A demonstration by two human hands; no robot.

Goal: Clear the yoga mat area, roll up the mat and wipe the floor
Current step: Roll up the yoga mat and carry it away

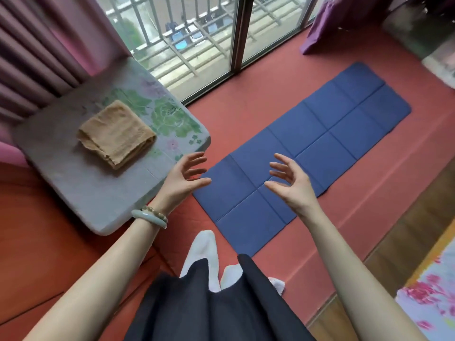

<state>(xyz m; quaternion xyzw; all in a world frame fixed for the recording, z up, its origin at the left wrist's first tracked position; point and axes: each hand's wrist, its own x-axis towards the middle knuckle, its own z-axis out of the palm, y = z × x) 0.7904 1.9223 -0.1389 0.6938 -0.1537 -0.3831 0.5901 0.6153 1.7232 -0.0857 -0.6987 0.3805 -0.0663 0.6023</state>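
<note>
Both hands, left hand (183, 179) and right hand (289, 182), hover released, grasping nothing. Flat creased blue foam yoga mat (320, 143) looks light and floppy; take its near short edge.

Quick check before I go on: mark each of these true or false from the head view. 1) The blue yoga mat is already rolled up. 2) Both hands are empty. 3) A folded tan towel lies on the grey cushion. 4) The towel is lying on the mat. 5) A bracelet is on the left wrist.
1) False. The blue yoga mat lies flat and unrolled on the red floor.
2) True. The left hand and the right hand hold nothing, with fingers spread.
3) True. The tan towel sits folded on the grey cushion.
4) False. It is on the cushion, beside the mat.
5) True. The bracelet is on the left wrist.
</note>
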